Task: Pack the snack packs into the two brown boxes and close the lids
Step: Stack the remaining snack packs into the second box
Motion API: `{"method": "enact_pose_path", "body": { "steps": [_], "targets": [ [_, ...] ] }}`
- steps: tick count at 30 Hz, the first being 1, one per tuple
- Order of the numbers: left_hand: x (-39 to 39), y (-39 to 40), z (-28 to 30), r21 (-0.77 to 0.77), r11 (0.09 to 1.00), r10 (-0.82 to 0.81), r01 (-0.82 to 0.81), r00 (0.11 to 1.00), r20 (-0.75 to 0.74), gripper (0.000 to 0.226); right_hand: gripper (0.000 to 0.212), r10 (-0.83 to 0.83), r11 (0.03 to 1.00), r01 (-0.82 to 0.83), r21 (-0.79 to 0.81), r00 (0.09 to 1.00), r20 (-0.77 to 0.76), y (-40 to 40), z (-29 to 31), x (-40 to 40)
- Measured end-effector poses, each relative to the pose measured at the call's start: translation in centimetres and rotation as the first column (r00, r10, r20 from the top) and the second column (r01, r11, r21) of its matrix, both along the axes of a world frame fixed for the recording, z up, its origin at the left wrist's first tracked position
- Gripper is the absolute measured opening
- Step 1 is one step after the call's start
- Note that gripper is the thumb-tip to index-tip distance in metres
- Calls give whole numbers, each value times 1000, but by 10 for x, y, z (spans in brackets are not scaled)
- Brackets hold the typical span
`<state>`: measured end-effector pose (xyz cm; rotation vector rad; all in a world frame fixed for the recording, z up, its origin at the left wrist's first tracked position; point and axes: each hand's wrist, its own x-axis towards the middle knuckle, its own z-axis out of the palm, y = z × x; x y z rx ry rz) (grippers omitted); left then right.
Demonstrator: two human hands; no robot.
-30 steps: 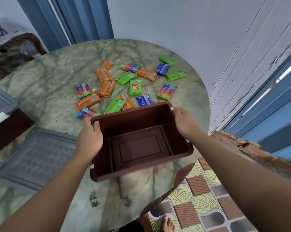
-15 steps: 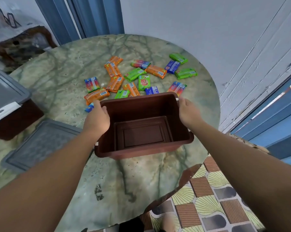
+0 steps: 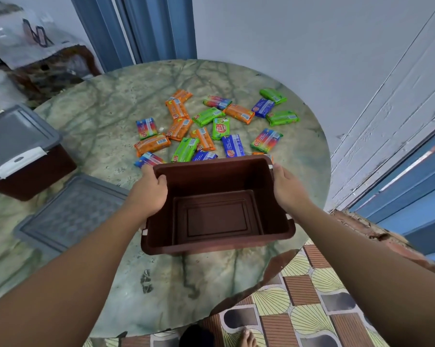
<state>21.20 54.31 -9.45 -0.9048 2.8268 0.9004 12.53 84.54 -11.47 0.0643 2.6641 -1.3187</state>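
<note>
An empty brown box (image 3: 217,216) sits on the round marbled table (image 3: 98,116), open at the top. My left hand (image 3: 150,192) grips its left rim and my right hand (image 3: 287,187) grips its right rim. Just beyond the box lie several snack packs (image 3: 208,126) in orange, green, blue and rainbow wrappers, scattered flat. The box's far wall hides parts of the nearest packs. A second brown box (image 3: 33,171) stands at the left with a grey lid (image 3: 16,136) on it. A loose grey lid (image 3: 71,214) lies flat on the table left of my left hand.
A white wall and blue door frames stand behind and to the right of the table. The table's near-right edge drops to a patterned tiled floor (image 3: 304,296), where a bare foot (image 3: 246,338) shows. Cluttered furniture stands at the far left.
The view has shifted a little and the box looks slightly nearer to me. Both hands keep their grip on its rims. The snack packs have not moved.
</note>
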Motion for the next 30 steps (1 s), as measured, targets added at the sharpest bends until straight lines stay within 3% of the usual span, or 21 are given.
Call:
{"method": "enact_pose_path", "body": {
  "steps": [3, 5, 7, 10, 13, 18, 24, 27, 30],
  "targets": [
    [-9, -14, 12, -187, 977, -71, 106, 980, 187, 78, 46, 15, 993, -16, 113, 1000, 16, 3, 13, -6],
    [-21, -21, 24, -257, 961, -56, 102, 982, 182, 90, 32, -23, 989, 26, 147, 999, -23, 3, 24, -17],
    [-39, -25, 34, -292, 951, -87, 100, 995, 58, 83, 27, -48, 988, 57, 143, 996, -71, -5, 36, -31],
    [-69, -19, 43, -296, 927, -262, 232, 963, -64, 55, 26, 2, 985, 14, 170, 995, -95, -29, 48, -54],
    [-99, -4, 45, -250, 890, -398, 381, 917, -17, 33, 22, 64, 968, -41, 247, 994, -85, -56, 49, -76],
    [-144, 9, 26, -202, 831, -515, 518, 854, 71, 21, 26, 173, 902, -173, 395, 984, 36, -80, 38, -100],
    [-176, 18, 1, -176, 783, -535, 596, 791, 299, 32, 41, 358, 782, -422, 459, 907, 223, -88, 32, -123],
    [-183, 18, -18, -154, 825, -456, 543, 802, 386, 60, 51, 447, 708, -558, 433, 829, 336, -99, 30, -134],
    [-186, 22, -37, -145, 856, -410, 497, 822, 396, 50, 57, 527, 564, -678, 471, 735, 426, -112, 23, -148]
  ]
}}
